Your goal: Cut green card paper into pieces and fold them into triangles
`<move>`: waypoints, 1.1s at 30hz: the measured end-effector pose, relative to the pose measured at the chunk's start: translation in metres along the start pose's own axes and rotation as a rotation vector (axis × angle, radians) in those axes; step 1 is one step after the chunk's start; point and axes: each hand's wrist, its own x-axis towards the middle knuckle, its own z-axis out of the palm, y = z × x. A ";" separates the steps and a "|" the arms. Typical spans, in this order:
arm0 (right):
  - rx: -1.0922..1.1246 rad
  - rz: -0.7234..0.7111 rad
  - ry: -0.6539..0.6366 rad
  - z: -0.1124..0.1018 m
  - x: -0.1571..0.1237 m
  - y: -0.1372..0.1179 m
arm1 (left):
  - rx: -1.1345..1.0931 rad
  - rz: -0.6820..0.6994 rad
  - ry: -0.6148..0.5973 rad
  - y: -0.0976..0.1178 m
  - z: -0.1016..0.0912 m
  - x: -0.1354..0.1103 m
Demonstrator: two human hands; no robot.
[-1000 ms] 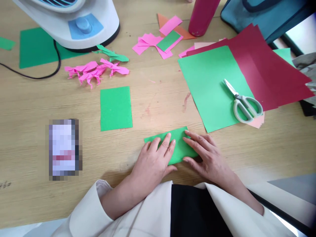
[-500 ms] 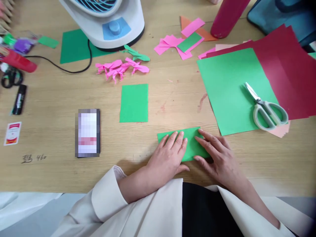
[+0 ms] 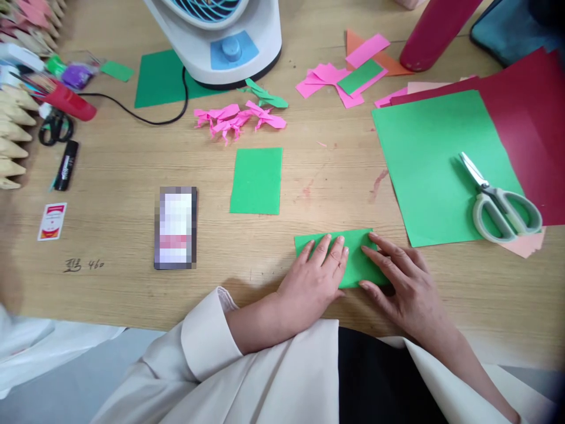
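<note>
A small folded green paper (image 3: 355,250) lies near the table's front edge. My left hand (image 3: 315,277) lies flat on its left part, fingers stretched out. My right hand (image 3: 404,282) rests on its right end, fingers spread and pressing the paper down. Another small green rectangle (image 3: 256,180) lies a little farther back, untouched.
Scissors (image 3: 498,200) lie on a large green sheet (image 3: 436,165) beside dark red sheets (image 3: 529,112) at the right. A white fan (image 3: 220,35), pink paper scraps (image 3: 241,116), a phone (image 3: 175,228), a marker (image 3: 65,165) and a red bottle (image 3: 435,26) also sit on the wooden table (image 3: 110,194).
The view has shifted left, bringing in the marker, card and clutter at the left edge. Both hands stay pressed on the green paper with hardly any movement.
</note>
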 end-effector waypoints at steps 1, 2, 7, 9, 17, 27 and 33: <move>0.001 0.002 -0.003 0.000 0.000 0.000 | 0.001 -0.001 0.003 0.000 0.000 0.000; 0.003 0.004 -0.006 0.000 0.000 0.000 | 0.001 -0.002 0.005 0.001 0.000 0.000; 0.008 0.004 -0.009 -0.001 -0.001 -0.001 | 0.005 -0.006 0.008 0.002 0.001 0.000; 0.005 0.000 -0.010 -0.001 0.000 -0.001 | -0.001 -0.005 0.007 0.003 0.000 0.000; 0.010 0.007 -0.027 -0.002 0.001 -0.002 | -0.126 -0.021 -0.001 -0.001 -0.005 0.002; 0.049 0.034 -0.077 -0.018 0.028 0.002 | -0.124 0.067 0.035 -0.028 -0.016 0.026; -0.025 0.012 -0.157 -0.014 0.061 0.003 | -0.036 0.172 0.144 -0.035 -0.010 0.033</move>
